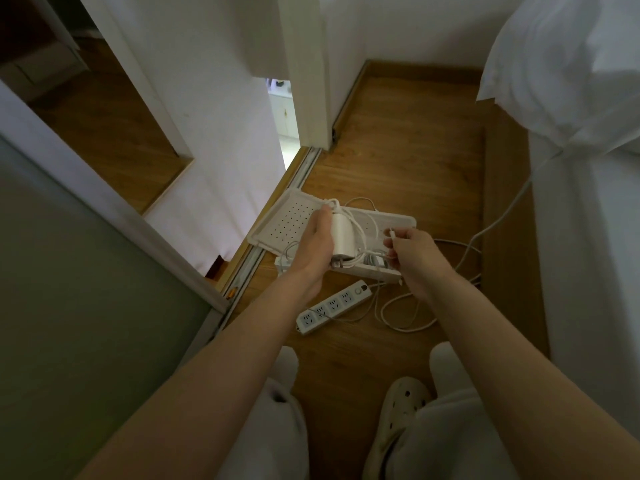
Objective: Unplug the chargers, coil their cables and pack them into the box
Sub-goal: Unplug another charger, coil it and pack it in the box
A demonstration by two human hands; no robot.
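A wooden floor is seen between a bed and a sliding door, with a white box lying open on it, its perforated lid folded out to the left. A white charger is gripped in the left hand just above the box, its long axis pointing away from the person and its cable partly wound round it. The loose cable end is pinched by the right hand, just right of the charger. A power strip lies nearer.
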